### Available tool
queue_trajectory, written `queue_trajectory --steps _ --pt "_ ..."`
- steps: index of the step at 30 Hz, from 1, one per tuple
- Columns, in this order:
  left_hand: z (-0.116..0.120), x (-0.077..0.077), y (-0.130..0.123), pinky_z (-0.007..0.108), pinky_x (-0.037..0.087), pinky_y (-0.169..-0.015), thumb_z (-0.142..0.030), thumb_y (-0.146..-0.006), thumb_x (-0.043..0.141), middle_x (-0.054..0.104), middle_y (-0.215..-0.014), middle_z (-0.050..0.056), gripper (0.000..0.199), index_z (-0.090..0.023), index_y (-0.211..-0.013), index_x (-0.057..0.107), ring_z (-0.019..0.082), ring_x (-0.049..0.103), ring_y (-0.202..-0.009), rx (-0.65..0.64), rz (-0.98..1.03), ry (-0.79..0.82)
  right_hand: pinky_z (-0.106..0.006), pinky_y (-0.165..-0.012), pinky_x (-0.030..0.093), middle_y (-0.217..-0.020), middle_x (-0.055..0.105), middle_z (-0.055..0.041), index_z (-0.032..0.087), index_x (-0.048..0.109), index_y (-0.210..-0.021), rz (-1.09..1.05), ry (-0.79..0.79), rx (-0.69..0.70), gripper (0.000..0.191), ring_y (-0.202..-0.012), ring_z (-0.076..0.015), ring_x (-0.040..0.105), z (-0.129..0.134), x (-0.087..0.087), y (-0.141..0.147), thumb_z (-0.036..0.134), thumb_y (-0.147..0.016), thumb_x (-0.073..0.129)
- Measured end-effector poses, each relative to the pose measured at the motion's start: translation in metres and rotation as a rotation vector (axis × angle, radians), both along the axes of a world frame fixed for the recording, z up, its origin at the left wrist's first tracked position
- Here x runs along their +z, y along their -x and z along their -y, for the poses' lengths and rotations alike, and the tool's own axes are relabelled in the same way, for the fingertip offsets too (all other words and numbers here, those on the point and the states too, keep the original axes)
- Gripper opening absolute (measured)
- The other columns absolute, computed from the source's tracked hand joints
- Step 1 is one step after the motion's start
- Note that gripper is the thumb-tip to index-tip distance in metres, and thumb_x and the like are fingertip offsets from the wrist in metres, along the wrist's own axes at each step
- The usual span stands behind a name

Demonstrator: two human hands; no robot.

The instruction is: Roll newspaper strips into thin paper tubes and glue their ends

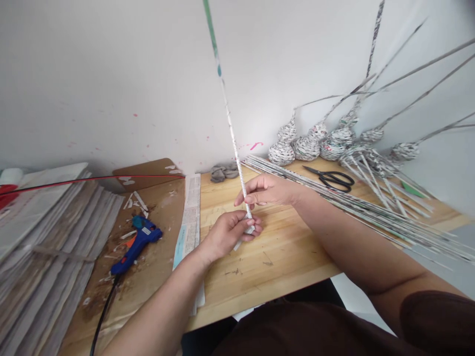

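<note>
a slim rolled paper stick (228, 113) leans up and slightly left against the backdrop of a white wall (122, 74), its lower end above a wooden tabletop (230, 282) as a worker's 2 bare hands grip it. the left hand (230, 229) curls its fingers around the base, where a white paper flap (237, 245) pokes out below; the right hand (270, 190) pinches the shaft just above, between thumb and fingers. near the left forearm i see printed paper strips (192, 207) and, farther left, a blue glue gun (135, 247) on stained cardboard (148, 284), beside a tall paper stack (55, 262). beyond the right hand, black scissors (322, 174) lie between a spread of paper rods (352, 208) and woven gourd-shaped pieces (281, 149) lined along the wall. a crumpled gray cloth (224, 172) rests at the table's back edge.
</note>
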State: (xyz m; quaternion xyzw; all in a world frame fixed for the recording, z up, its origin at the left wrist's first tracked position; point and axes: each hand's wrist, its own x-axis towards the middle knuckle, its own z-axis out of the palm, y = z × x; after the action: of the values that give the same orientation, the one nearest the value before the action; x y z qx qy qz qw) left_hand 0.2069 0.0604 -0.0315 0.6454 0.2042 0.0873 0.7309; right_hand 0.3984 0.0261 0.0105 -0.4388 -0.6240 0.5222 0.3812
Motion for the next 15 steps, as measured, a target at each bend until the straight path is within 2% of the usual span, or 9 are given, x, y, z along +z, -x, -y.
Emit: queue_trajectory --steps 2,4,7,12,15 --pt "0.0000 -0.0004 0.0000 0.033 0.051 -0.076 -0.042 -0.082 0.058 0.068 -0.096 0.014 0.037 -0.010 -0.100 0.065 0.020 0.064 -0.087 0.002 -0.005 -0.008 -0.022 -0.059 0.041 -0.072 0.063 -0.0005 0.013 0.067 -0.081 0.019 -0.025 -0.013 0.021 -0.066 -0.0099 0.056 -0.0005 -0.0011 0.0005 0.033 -0.076 0.069" --pt "0.0002 -0.0001 -0.0002 0.033 0.051 -0.076 -0.042 -0.081 0.059 0.068 -0.095 0.014 0.037 -0.010 -0.100 0.065 0.021 0.064 -0.088 0.012 -0.005 -0.012 -0.022 -0.060 0.041 -0.066 0.060 0.0016 0.013 0.063 -0.072 0.017 -0.063 -0.089 0.023 -0.062 -0.0095 0.054 -0.0020 -0.0040 0.0025 0.033 -0.070 0.074" --pt "0.0008 0.0017 -0.0006 0.033 0.051 -0.076 -0.041 -0.081 0.060 0.068 -0.094 0.014 0.036 -0.010 -0.099 0.065 0.020 0.064 -0.087 0.024 -0.010 -0.008 -0.022 -0.058 0.041 -0.063 0.058 0.0033 0.014 0.060 -0.069 0.007 -0.092 -0.162 0.026 -0.059 -0.0087 0.052 -0.0032 -0.0064 0.0054 0.034 -0.067 0.076" --pt "0.0014 0.0038 -0.0013 0.033 0.051 -0.075 -0.040 -0.080 0.061 0.068 -0.093 0.014 0.034 -0.010 -0.096 0.066 0.020 0.064 -0.085 0.041 -0.017 -0.004 -0.025 -0.067 0.046 -0.077 0.065 -0.0020 0.013 0.065 -0.084 0.050 -0.045 -0.001 0.024 -0.068 -0.0112 0.058 -0.0012 -0.0027 0.0035 0.035 -0.076 0.068" --pt "0.0005 0.0027 -0.0014 0.033 0.051 -0.073 -0.040 -0.079 0.062 0.068 -0.092 0.013 0.034 -0.010 -0.096 0.066 0.019 0.064 -0.082 0.057 -0.008 0.001 -0.025 -0.064 0.045 -0.068 0.062 0.0001 0.013 0.063 -0.074 0.074 -0.091 -0.097 0.026 -0.065 -0.0107 0.056 -0.0019 -0.0040 0.0040 0.037 -0.071 0.072"
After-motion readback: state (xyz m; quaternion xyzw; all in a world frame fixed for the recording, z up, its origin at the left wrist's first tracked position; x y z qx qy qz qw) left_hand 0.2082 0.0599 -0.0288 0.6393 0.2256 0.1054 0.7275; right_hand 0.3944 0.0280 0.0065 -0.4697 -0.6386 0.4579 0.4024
